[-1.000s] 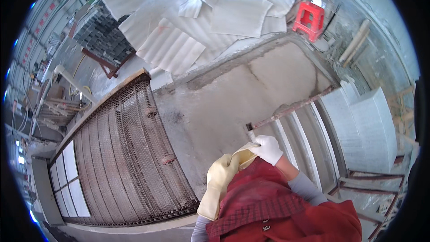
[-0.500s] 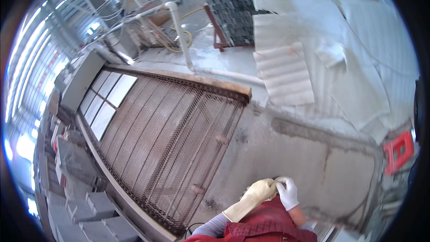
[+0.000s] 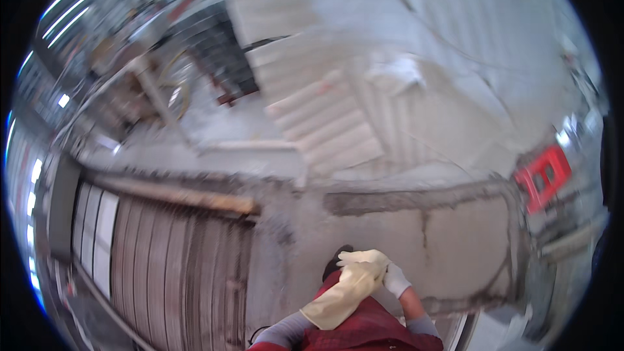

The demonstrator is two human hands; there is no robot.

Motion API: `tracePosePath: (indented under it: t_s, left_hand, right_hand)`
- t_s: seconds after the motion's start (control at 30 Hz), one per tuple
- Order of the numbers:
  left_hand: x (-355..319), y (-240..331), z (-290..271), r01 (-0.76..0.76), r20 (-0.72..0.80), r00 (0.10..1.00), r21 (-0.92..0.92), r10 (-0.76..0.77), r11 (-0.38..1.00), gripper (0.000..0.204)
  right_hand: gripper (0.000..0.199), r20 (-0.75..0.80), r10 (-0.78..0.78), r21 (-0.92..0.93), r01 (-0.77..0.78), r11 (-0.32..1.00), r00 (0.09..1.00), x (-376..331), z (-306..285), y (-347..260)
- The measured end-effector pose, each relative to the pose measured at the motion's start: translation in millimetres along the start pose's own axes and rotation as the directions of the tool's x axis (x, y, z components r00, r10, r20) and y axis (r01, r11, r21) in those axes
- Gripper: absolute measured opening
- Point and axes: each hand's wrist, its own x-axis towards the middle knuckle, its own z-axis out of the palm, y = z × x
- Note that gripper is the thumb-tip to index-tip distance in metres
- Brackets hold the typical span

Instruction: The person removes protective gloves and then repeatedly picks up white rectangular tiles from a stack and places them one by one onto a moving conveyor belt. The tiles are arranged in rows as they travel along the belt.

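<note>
My left hand (image 3: 362, 274) wears a long cream rubber glove, its wide cuff reaching over the grey sleeve. Its fingers stretch out toward the left, apart, with nothing seen in them. Against its right side is my right hand (image 3: 395, 280), in a thin white glove. The fingers of that hand go behind the cream glove and are hidden. Both hands are held together in front of the dark red apron (image 3: 354, 325), above the grey floor (image 3: 296, 279). A dark shoe (image 3: 333, 265) shows just beyond the left hand.
To the left lies a brown mesh conveyor (image 3: 175, 266) with white tiles (image 3: 104, 240) at its far-left end. Pale corrugated sheets (image 3: 338, 123) cover the ground ahead. A red plastic stool (image 3: 545, 175) stands at right. Dark stacked blocks (image 3: 221, 45) and a pipe rail (image 3: 159, 101) are farther off.
The view has swung to the right, so the conveyor sits farther left. My left hand's fingers now extend leftward, and my right hand has moved from its fingertips to its side.
</note>
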Motion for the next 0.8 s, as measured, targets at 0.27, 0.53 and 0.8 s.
tracePosePath:
  t_s: [0.27,0.53,0.8]
  left_hand:
    - [156.5,79.3,-38.4,-0.517,0.403,0.804,0.113,0.436,0.849,0.051]
    - [230.8,197.3,-30.4,-0.901,0.337,0.411,0.009,0.847,0.434,0.038]
    - [226.2,309.3,33.9,-0.992,0.785,-0.004,-0.079,0.619,0.094,0.038]
  right_hand:
    - [0.042,-0.464,0.076,0.877,0.469,-0.1,0.883,25.2,-86.4,63.9]
    - [0.035,-0.683,0.281,0.658,0.402,0.637,0.674,12.8,-125.2,108.1]
    - [0.049,-0.797,0.311,0.595,0.76,0.262,0.518,-24.6,-177.9,221.8]
